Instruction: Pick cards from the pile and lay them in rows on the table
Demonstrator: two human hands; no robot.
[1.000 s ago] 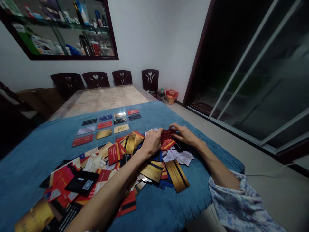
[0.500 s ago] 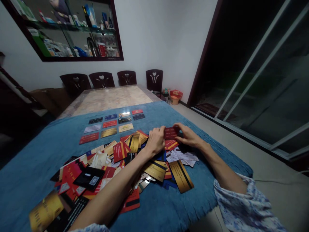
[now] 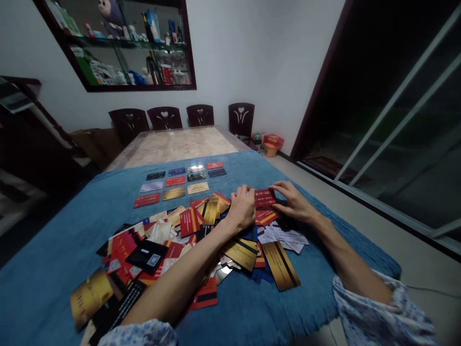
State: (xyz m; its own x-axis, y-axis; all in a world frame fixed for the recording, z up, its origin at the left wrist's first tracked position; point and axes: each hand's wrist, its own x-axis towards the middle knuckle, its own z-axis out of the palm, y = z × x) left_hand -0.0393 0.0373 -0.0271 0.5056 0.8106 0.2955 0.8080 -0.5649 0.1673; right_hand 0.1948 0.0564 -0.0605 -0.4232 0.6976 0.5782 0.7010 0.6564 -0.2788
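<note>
A dark red card is held up between my two hands over the right end of a heap of cards. My left hand grips its left edge, the fingertips partly hidden behind my knuckles. On the other side, my right hand pinches the card's right edge between thumb and fingers. Under my forearms spreads the mixed heap, with a gold card, a black card and white cards among it. Beyond the heap, several cards lie face up in rows, including a red card and a gold card.
A blue cloth covers the near part of the table; its far part is bare marble. Dark wooden chairs stand behind it. A glass sliding door is on the right, and a wall shelf at the back left.
The view has swung slightly left, so everything sits further right in the picture. Both hands still hold the dark red card, with slightly more of its print showing.
</note>
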